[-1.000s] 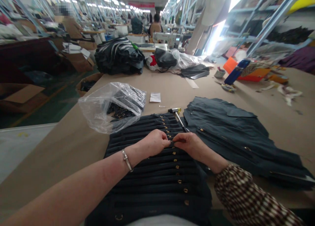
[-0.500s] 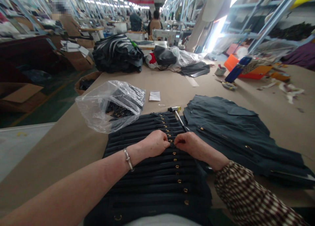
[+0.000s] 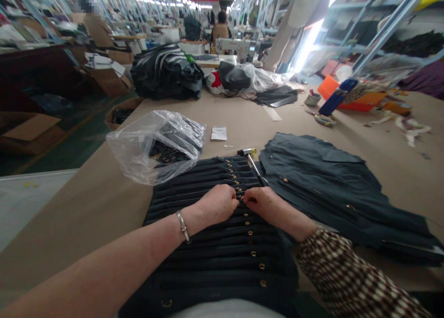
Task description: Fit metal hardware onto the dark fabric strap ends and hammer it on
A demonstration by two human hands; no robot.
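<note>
Dark fabric panels (image 3: pixel 208 267) lie overlapped in rows before me, each row showing a gold-coloured zipper slider (image 3: pixel 250 233). My left hand (image 3: pixel 222 202), below a silver bangle, is closed in a pinch at one slider near the middle of the column. Facing it from the right, my right hand (image 3: pixel 262 202) pinches at the same slider (image 3: pixel 241 197); the fingertips almost meet. Whatever small piece is between the fingers is too hidden to tell. Just beyond, a hammer (image 3: pixel 255 165) with a yellow-tipped head lies at the panels' right edge.
A clear plastic bag (image 3: pixel 138 147) of dark zipper parts sits at the far left of the panels. More dark fabric pieces (image 3: pixel 322 170) lie to the right. Farther back are a white paper square (image 3: pixel 218 133), a dark fabric pile (image 3: pixel 166 73) and an orange box (image 3: pixel 360 100).
Both hands stay at the same slider, the right hand having shifted slightly left so the fingertips are closer. The view has moved very little.
</note>
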